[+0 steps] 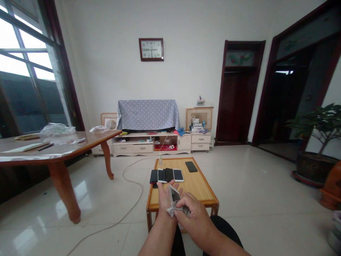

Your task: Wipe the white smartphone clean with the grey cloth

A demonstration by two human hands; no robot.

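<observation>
My left hand (163,200) holds a white-framed smartphone (175,195) in its palm, dark screen up and tilted, with fingertips showing past its far edge. My right hand (195,213) pinches a crumpled pale cloth (170,211) against the phone's near end. Both hands are over the near edge of a low wooden table (199,188). Beyond them on the table, several phones lie side by side, among them a black phone (153,176) at the left and a white phone (178,175) at the right. Another dark phone (191,167) lies apart.
A small clear bottle (160,160) stands at the table's far left. A long cord (126,215) curves over the tiled floor. On the left is a large wooden table (84,140) with plastic bags (57,131). A cloth-covered TV stand (134,148) and a potted plant (308,168) are farther off.
</observation>
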